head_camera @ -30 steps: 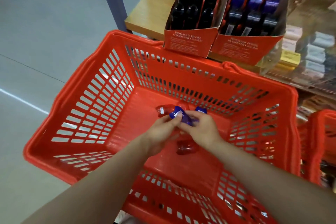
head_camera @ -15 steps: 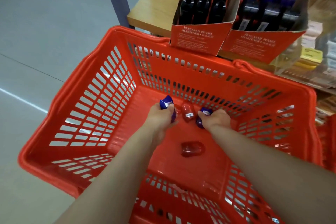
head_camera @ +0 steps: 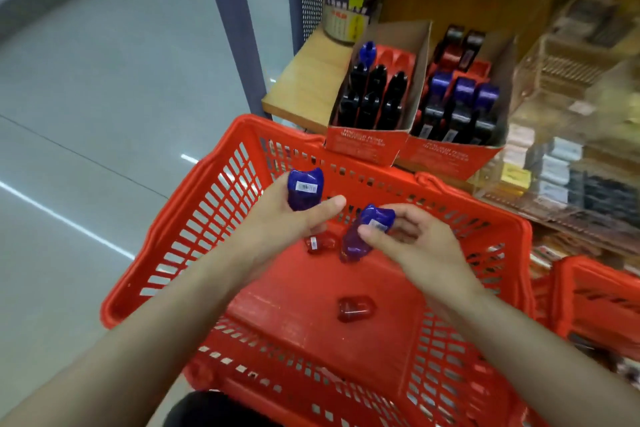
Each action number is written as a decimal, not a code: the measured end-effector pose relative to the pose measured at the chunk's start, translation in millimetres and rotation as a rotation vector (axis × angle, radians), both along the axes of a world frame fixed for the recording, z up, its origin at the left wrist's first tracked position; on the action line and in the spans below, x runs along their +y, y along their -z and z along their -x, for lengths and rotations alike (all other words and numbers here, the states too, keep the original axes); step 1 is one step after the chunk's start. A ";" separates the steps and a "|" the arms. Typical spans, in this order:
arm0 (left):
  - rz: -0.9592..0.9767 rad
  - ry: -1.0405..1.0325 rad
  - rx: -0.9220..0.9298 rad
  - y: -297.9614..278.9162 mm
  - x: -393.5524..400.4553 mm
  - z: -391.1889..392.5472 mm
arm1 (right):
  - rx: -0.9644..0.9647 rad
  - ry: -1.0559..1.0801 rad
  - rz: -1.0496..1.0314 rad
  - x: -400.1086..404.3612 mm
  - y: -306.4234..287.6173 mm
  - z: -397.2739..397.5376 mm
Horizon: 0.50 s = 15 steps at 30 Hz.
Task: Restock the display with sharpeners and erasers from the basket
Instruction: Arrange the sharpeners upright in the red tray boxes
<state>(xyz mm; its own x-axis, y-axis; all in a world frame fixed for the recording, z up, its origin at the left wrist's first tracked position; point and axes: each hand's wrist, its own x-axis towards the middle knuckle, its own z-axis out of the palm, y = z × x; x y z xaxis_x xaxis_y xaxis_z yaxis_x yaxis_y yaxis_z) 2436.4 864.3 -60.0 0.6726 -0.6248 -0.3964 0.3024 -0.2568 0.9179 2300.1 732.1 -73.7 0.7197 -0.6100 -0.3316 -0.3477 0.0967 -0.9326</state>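
My left hand grips a blue sharpener with a barcode sticker, held above the red basket. My right hand pinches a second blue sharpener just right of it. Two red sharpeners lie on the basket floor, one under my hands and one nearer me. On the wooden shelf behind the basket stand two red display boxes: the left box holds black sharpeners and one blue, the right box holds purple, black and red ones.
A clear case with small boxed items sits right of the display boxes. A second red basket is at the right edge. A cylindrical pen tub stands at the shelf's back. Grey floor lies to the left.
Both hands have risen from the basket floor, each carrying a blue sharpener. The view has tilted up, showing more of the shelf.
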 end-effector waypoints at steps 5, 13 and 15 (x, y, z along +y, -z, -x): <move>0.027 0.208 -0.356 -76.4 -8.2 1.4 | -0.223 0.001 -0.050 -6.3 -84.2 -12.8; 0.040 0.023 -0.686 -107.1 -47.0 -9.9 | -0.165 -0.041 0.044 -35.0 -148.1 -45.3; 0.014 0.030 -0.703 -109.8 -57.6 -14.6 | -0.146 -0.045 0.102 -45.0 -154.0 -57.8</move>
<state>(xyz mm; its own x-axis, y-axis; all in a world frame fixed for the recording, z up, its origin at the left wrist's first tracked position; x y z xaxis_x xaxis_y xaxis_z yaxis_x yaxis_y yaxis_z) 2450.9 806.7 49.9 0.7486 -0.6493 0.1342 -0.3714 -0.2429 0.8961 2357.9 687.1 80.3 0.7828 -0.6014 -0.1598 -0.2098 -0.0134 -0.9776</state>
